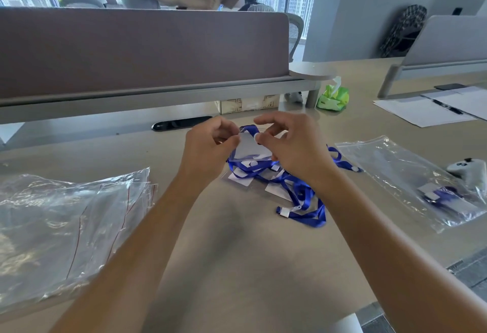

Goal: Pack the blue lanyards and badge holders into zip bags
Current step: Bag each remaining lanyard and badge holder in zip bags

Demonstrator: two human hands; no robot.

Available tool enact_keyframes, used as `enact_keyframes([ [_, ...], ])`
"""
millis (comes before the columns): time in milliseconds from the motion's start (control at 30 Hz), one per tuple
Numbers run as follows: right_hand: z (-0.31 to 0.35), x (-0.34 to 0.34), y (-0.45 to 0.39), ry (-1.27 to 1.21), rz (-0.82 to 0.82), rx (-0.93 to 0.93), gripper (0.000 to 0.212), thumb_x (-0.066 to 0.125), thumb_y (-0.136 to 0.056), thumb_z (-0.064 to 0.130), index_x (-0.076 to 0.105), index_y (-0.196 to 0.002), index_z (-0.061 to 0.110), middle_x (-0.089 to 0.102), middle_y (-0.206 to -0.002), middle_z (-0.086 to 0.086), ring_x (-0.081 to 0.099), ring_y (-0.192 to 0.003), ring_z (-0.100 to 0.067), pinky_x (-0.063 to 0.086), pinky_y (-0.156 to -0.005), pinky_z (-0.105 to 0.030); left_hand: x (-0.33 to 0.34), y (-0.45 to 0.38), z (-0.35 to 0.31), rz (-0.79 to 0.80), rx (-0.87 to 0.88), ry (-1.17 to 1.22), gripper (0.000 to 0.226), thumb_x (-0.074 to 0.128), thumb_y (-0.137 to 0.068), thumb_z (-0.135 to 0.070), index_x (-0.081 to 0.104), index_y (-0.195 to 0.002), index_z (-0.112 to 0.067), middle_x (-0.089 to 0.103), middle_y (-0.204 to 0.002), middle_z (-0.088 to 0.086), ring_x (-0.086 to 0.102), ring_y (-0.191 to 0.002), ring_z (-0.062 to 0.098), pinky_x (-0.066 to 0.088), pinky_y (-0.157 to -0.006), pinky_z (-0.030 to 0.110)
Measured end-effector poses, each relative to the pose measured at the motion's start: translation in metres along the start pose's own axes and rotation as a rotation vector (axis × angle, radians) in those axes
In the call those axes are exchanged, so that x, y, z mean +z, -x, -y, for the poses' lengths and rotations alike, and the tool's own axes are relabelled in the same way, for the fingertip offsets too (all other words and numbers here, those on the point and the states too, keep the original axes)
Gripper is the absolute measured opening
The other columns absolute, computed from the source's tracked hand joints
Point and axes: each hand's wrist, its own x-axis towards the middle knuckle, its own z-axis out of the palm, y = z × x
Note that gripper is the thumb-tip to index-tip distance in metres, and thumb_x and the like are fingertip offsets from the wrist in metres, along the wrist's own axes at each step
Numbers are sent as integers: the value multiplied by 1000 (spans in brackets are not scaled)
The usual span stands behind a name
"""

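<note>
Over the middle of the desk [237, 267] both hands are lifted and busy with one clear badge holder [250, 149]: the left hand [208, 145] pinches its left edge with curled fingers, and the right hand [287, 148] nips the top right corner between thumb and finger, by a white clip. A blue strap runs behind the holder's top edge. Just beneath lies a tangled pile of blue lanyards [295, 190] and more holders. To the left sits a heap of empty zip bags [66, 224] with red seal lines; to the right, one zip bag [411, 177] already has a lanyard set inside its near end.
</note>
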Motion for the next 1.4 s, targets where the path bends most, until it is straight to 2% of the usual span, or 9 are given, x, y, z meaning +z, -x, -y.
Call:
enact_keyframes([
  [167,4,-7,-4,219,28,-97,26,72,-94,37,73,-119,41,71,-84,21,65,-79,-1,55,-74,-28,-4,-2,-5,38,38,13,8,74,-89,-12,70,-94,-17,73,-86,-9,70,-80,8,59,-78,24],
  [367,3,-15,-9,340,27,-149,15,71,-91,46,77,-103,39,61,-74,14,55,-69,-6,38,-58,-26,-8,-2,-11,91,72,-26,12,73,-91,-15,67,-93,-25,69,-84,-19,67,-78,-2,57,-77,16],
  [567,-7,-21,-13,265,44,-190,19,80,-80,52,77,-87,34,62,-85,13,58,-81,-7,51,-70,-32,-13,-3,-11,149,57,4,8,73,-91,-12,70,-94,-19,71,-82,-13,68,-74,2,56,-74,15],
  [733,-11,-21,-9,131,68,-250,28,83,-83,35,74,-109,30,69,-95,14,63,-89,-5,47,-76,-17,-14,-1,-17,187,34,56,17,71,-92,-11,64,-89,-27,71,-85,-12,69,-76,3,53,-71,9],
  [800,-11,-21,-8,97,97,-264,16,82,-86,27,78,-101,27,71,-90,15,65,-85,-4,43,-73,-11,-14,-1,-18,186,30,73,18,70,-92,-12,64,-89,-28,71,-86,-12,69,-76,1,53,-72,8],
  [900,-12,-21,-8,62,115,-246,7,81,-87,27,81,-93,26,74,-82,15,66,-78,-2,47,-70,-11,-14,1,-19,175,19,69,19,70,-93,-14,63,-87,-30,70,-86,-14,68,-77,1,52,-72,7],
  [1067,-15,-25,-9,62,161,-207,6,81,-87,30,82,-92,27,75,-80,16,67,-76,-1,50,-70,-11,-12,1,-20,196,-1,28,23,73,-91,-15,60,-86,-33,68,-86,-16,67,-80,4,52,-75,12],
  [1233,-15,-28,-9,62,185,-205,10,81,-87,32,83,-94,26,76,-81,13,68,-77,-5,57,-75,-24,-5,3,-17,241,64,-48,30,82,-81,-35,63,-104,-40,71,-86,-15,64,-80,-3,49,-69,7],
  [1400,-12,-30,-7,-52,214,-188,12,82,-87,24,82,-98,22,78,-81,11,72,-76,-4,55,-74,-14,2,4,-16,184,120,-93,16,79,-84,-34,66,-92,-34,65,-81,-23,61,-78,3,46,-67,1],
])
